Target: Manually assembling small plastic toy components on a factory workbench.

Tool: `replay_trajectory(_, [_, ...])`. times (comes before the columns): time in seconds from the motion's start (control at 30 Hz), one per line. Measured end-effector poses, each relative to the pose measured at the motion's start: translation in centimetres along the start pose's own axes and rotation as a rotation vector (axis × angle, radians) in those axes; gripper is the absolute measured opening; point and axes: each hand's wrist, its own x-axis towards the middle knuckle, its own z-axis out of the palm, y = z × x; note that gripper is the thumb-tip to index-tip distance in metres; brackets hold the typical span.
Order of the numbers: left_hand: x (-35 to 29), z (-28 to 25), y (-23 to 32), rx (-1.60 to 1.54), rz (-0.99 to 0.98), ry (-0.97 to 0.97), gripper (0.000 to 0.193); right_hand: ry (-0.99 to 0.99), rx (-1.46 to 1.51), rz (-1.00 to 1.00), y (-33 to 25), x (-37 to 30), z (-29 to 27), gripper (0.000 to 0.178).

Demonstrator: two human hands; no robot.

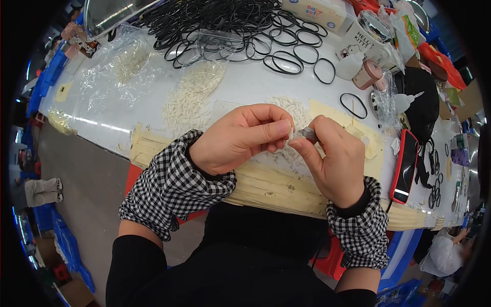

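Observation:
My left hand (243, 137) is closed, pinching a small white piece (291, 134) between thumb and forefinger. Close beside it, my right hand (338, 159) grips a small grey object (309, 134) with thumb and bent fingers; its kind is too small to make out. The right thumb tip comes up to the white piece, and whether they touch is unclear. Below and behind the hands lies a heap of similar small white pieces (286, 105), partly hidden by my fingers. A larger heap of white pieces (192, 102) spreads to the left, running up to a clear plastic bag.
Black bands (204, 23) are piled at the back. A phone in a red case (405, 166) lies at the right, near a pink-capped jar (367, 75) and a squeeze bottle (407, 101). Crumpled clear plastic (115, 77) covers the left. Yellowish tape (271, 187) lines the near table edge.

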Motion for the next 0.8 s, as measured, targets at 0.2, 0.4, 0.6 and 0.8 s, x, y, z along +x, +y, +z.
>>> replay_trajectory(0.2, [0.08,-0.24,-0.18,0.0,0.003,-0.036,0.014,-0.025,0.018,0.001,-0.27,0.05,-0.16,0.035])
replay_trajectory(0.4, [0.02,-0.11,-0.13,-0.016,-0.011,-0.032,0.014,-0.032,0.006,-0.015,-0.31,0.04,-0.17,0.034])
replay_trajectory(0.6, [0.03,-0.16,-0.08,-0.032,-0.006,-0.045,0.014,-0.048,-0.007,-0.016,-0.35,-0.03,-0.24,0.035])
replay_trajectory(0.8, [-0.05,-0.25,-0.14,-0.035,-0.018,-0.053,0.014,0.017,0.03,-0.022,-0.24,0.01,0.19,0.035])
